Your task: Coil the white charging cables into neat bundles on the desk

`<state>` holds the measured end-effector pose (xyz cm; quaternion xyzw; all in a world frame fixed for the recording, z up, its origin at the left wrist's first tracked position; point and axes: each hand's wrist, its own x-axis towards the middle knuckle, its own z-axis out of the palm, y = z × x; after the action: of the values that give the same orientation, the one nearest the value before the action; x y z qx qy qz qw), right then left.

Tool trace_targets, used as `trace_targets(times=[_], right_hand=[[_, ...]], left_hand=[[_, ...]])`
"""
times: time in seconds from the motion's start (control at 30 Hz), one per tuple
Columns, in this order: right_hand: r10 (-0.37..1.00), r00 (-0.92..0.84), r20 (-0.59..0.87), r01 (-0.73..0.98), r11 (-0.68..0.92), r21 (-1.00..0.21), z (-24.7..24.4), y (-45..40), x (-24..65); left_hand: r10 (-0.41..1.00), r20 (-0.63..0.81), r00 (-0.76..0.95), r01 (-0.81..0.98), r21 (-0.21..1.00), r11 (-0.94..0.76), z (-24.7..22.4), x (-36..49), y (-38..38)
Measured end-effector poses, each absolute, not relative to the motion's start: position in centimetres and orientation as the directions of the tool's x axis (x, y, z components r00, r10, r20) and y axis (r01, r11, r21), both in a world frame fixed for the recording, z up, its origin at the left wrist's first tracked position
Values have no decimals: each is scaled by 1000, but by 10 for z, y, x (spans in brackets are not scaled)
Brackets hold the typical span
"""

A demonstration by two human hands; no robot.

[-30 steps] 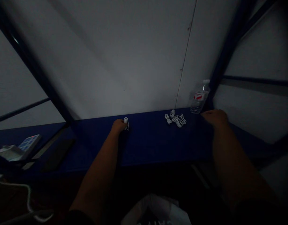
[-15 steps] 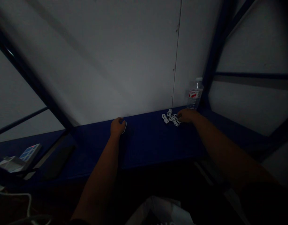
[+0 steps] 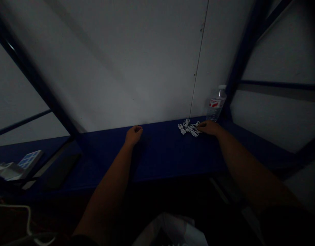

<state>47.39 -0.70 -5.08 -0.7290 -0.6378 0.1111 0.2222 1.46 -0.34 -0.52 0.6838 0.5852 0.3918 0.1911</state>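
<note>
Several small bundles of white cable (image 3: 190, 128) lie together on the blue shelf (image 3: 160, 153), right of centre. My right hand (image 3: 209, 127) is at the right edge of this pile, its thumb and fingertips closed on the nearest bundle. Farther left, my left hand (image 3: 134, 135) hovers at the shelf near the wall with its fingers curled and closed. Whatever lies inside its grasp, if anything, is hidden in the dim light.
A clear plastic bottle (image 3: 216, 104) with a red and white label stands behind my right hand. Blue metal posts (image 3: 37, 78) frame the shelf. At far left are a box with blue squares (image 3: 29, 160), a dark flat object (image 3: 62, 171) and a white cable (image 3: 28, 218).
My left hand has turned slightly, and the white loop seen beside it earlier no longer shows. A bundle by my right fingertips has shifted a little. The view has moved slightly.
</note>
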Motion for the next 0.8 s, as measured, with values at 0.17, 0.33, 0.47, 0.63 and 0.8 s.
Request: trace_targets(times=[0.17,0.33,0.47,0.63,0.8], right_hand=[[976,205,79,774,-112,-624,-49,-15,482],[959,211,192,827,-70,-558,-46,-17,479],[927,295,232,775,-90,-626,-43,-19,477],[958,245,150,736,-83,-672,-40,-22,471],[966,248,73,605,-96,-790,-39,-23,469]], left_hand=[[949,313,35,635,726,-263,-6,15,-1],[950,307,51,661,703,-263,-3,18,-5],[956,289,54,667,702,-250,-1,19,-7],[955,287,70,678,689,-257,1,20,-7],[956,280,81,661,703,-262,3,22,-8]])
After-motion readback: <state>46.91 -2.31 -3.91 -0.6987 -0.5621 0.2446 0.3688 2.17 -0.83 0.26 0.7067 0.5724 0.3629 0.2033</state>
